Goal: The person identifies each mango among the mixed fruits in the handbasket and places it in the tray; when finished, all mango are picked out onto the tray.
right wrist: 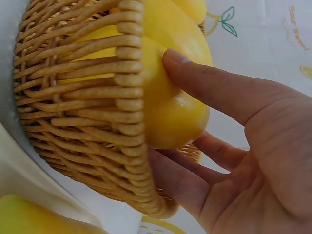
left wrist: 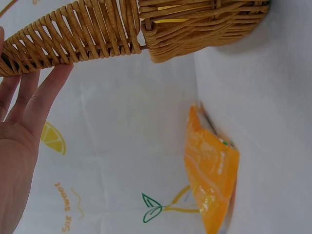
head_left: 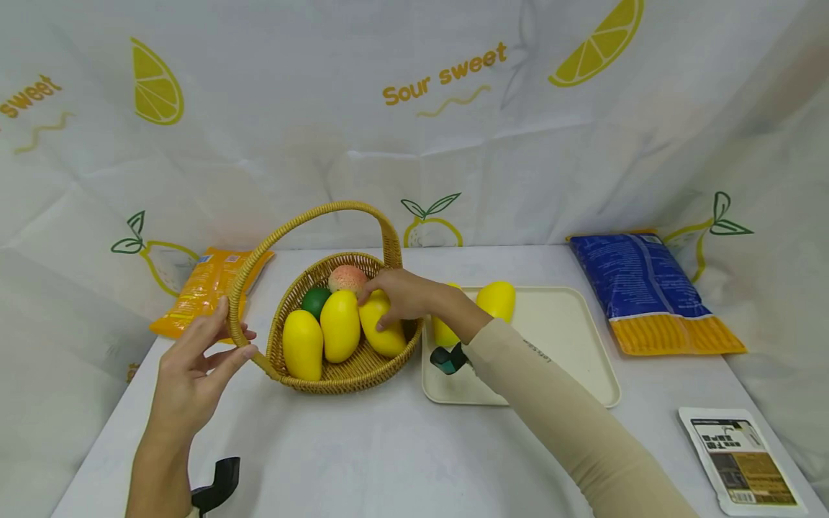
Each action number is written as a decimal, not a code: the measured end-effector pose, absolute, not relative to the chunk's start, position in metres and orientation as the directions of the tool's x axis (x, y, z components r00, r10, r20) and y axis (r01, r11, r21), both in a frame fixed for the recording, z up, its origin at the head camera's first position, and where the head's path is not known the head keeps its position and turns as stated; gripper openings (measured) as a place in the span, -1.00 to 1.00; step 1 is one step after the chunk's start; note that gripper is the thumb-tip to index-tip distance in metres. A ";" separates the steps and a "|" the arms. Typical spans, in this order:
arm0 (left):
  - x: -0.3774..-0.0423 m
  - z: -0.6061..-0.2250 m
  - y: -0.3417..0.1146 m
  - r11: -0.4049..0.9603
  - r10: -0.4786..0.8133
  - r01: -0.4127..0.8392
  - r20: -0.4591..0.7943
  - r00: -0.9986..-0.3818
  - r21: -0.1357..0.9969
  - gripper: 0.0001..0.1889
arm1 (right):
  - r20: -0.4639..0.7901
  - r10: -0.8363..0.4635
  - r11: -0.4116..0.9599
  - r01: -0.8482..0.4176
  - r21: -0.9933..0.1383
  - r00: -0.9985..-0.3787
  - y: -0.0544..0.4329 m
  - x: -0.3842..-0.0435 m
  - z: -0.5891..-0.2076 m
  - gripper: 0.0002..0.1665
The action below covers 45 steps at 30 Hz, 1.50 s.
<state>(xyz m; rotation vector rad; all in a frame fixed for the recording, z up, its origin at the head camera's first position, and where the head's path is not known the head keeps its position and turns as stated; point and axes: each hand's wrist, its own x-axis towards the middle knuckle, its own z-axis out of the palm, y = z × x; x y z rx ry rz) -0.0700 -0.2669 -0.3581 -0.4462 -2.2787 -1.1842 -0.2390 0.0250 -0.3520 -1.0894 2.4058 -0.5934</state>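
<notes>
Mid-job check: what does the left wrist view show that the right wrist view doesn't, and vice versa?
Only the left wrist view shows the left hand holding the tan wicker handle, and the orange plastic bag.

Only the right wrist view shows the right hand gripping a smooth yellow mango-shaped fruit, and the flat cream tray with another yellow fruit on it.

Both show the tan woven wicker basket, yellow glimpsed through its weave, and the white cloth printed with yellow lemons.

rough woven basket (head_left: 343, 385); inside it, smooth glossy yellow mangoes (head_left: 340, 326); left of it, a shiny plastic packet (head_left: 207, 288); right, a matt tray (head_left: 563, 345).
</notes>
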 end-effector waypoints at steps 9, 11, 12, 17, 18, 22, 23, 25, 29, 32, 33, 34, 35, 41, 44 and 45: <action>-0.070 -0.358 -0.266 0.563 0.050 0.523 0.606 -0.794 0.640 -0.06 | -0.147 -0.779 0.570 -0.592 -0.569 -0.609 0.026 -0.237 -0.335 -0.45; -0.070 -0.358 -0.266 0.567 0.052 0.525 0.608 -0.792 0.635 -0.06 | -0.135 -0.778 0.565 -0.591 -0.576 -0.613 0.027 -0.235 -0.332 -0.45; -0.070 -0.358 -0.266 0.567 0.053 0.524 0.607 -0.793 0.635 -0.06 | -0.131 -0.777 0.563 -0.589 -0.580 -0.615 0.028 -0.234 -0.330 -0.45; -0.070 -0.357 -0.266 0.569 0.056 0.526 0.608 -0.792 0.633 -0.06 | -0.122 -0.776 0.559 -0.584 -0.589 -0.619 0.033 -0.227 -0.321 -0.45; -0.070 -0.357 -0.266 0.568 0.056 0.526 0.609 -0.792 0.633 -0.06 | -0.121 -0.777 0.556 -0.584 -0.591 -0.617 0.034 -0.226 -0.320 -0.44; -0.070 -0.357 -0.267 0.566 0.051 0.526 0.610 -0.791 0.635 -0.06 | -0.115 -0.783 0.544 -0.583 -0.604 -0.611 0.039 -0.225 -0.315 -0.43; -0.070 -0.357 -0.267 0.562 0.050 0.527 0.610 -0.791 0.637 -0.06 | -0.110 -0.784 0.540 -0.583 -0.607 -0.611 0.041 -0.225 -0.314 -0.42; -0.070 -0.357 -0.267 0.559 0.051 0.528 0.610 -0.791 0.639 -0.06 | -0.099 -0.783 0.534 -0.584 -0.612 -0.614 0.044 -0.225 -0.312 -0.42; -0.070 -0.357 -0.266 0.557 0.056 0.529 0.607 -0.793 0.640 -0.06 | -0.072 -0.785 0.517 -0.585 -0.625 -0.616 0.053 -0.225 -0.310 -0.43; -0.070 -0.357 -0.266 0.563 0.057 0.526 0.605 -0.794 0.638 -0.05 | -0.059 -0.785 0.508 -0.586 -0.631 -0.617 0.061 -0.226 -0.307 -0.44; -0.070 -0.357 -0.267 0.565 0.057 0.525 0.604 -0.795 0.637 -0.06 | -0.055 -0.784 0.507 -0.587 -0.631 -0.619 0.063 -0.226 -0.307 -0.44; -0.070 -0.357 -0.267 0.563 0.056 0.524 0.603 -0.796 0.639 -0.06 | -0.051 -0.781 0.508 -0.585 -0.632 -0.622 0.067 -0.226 -0.306 -0.44; -0.070 -0.357 -0.267 0.560 0.055 0.523 0.601 -0.798 0.643 -0.06 | -0.048 -0.777 0.510 -0.583 -0.632 -0.628 0.070 -0.226 -0.305 -0.44; -0.070 -0.358 -0.268 0.556 0.049 0.507 0.583 -0.811 0.659 -0.05 | -0.019 -0.739 0.524 -0.556 -0.645 -0.674 0.095 -0.224 -0.298 -0.41; -0.070 -0.358 -0.268 0.561 0.049 0.508 0.587 -0.808 0.653 -0.05 | -0.012 -0.713 0.549 -0.548 -0.631 -0.701 0.110 -0.224 -0.296 -0.40; -0.070 -0.358 -0.268 0.561 0.049 0.508 0.586 -0.809 0.654 -0.05 | -0.009 -0.703 0.558 -0.544 -0.626 -0.711 0.115 -0.224 -0.296 -0.40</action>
